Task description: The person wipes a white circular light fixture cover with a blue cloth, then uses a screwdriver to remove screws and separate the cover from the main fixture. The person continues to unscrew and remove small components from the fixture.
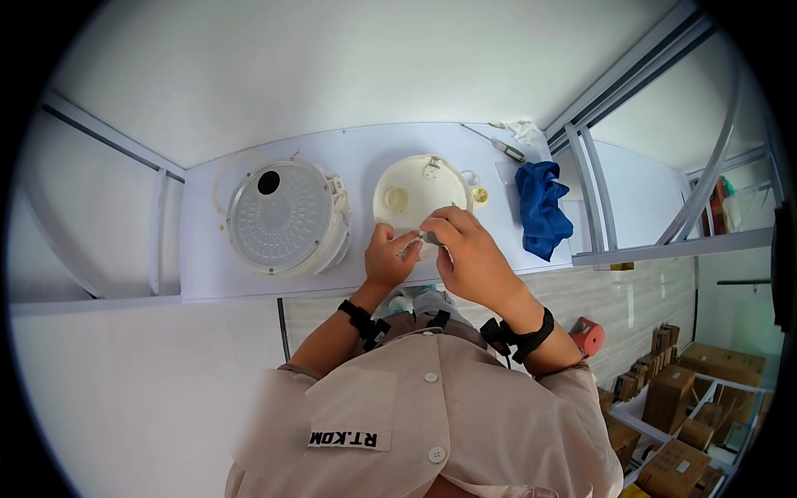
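Both of my hands are over the near edge of a round off-white plastic shell (436, 192), which lies open side up with a small round cup (396, 199) inside it. My left hand (392, 257) pinches a thin, light-coloured piece between thumb and fingers. My right hand (471, 256) is closed on a small grey part (430, 238), close to the left fingertips. The fingers cover much of both pieces, so their kind is unclear. Left of the shell lies a round white appliance body (278, 220), its grey vented face up with a black disc on it.
Right of the shell sits a small round yellowish piece (480, 196). Farther right are a crumpled blue cloth (542, 209), a screwdriver (508, 151) and a white crumpled tissue (523, 130). Metal frame bars (594, 191) stand beyond the table's right end. Cardboard boxes (668, 398) stand lower right.
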